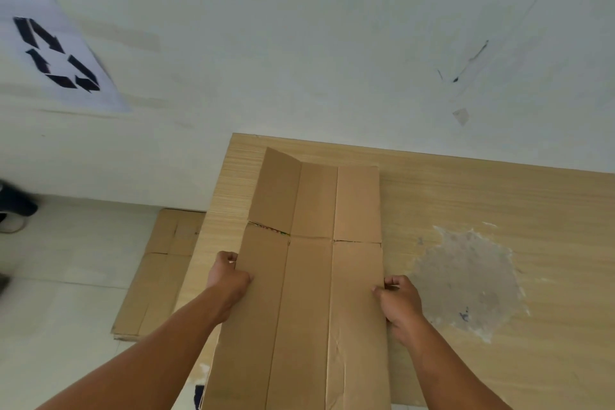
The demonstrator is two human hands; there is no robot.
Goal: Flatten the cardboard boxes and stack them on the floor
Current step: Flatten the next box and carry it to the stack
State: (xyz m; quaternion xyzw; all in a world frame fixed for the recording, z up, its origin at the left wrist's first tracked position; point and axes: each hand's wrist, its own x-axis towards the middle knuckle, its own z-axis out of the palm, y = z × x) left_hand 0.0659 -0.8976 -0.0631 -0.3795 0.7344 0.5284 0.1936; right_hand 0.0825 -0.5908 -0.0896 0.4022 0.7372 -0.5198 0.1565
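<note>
A flattened brown cardboard box [309, 276] lies lengthwise on the wooden table [499, 210], with its far left flap bent slightly upward. My left hand [228, 276] grips the box's left edge, fingers curled around it. On the opposite edge, at about the same height, my right hand [399, 299] pinches the cardboard. Down on the floor to the left of the table rests a stack of flattened cardboard [156, 273], partly hidden by the table edge.
A white sheet with a black recycling symbol [56, 53] hangs on the wall at the left. A worn grey patch [466, 276] marks the tabletop to the right. A dark shoe [16, 203] shows at the far left on the pale floor.
</note>
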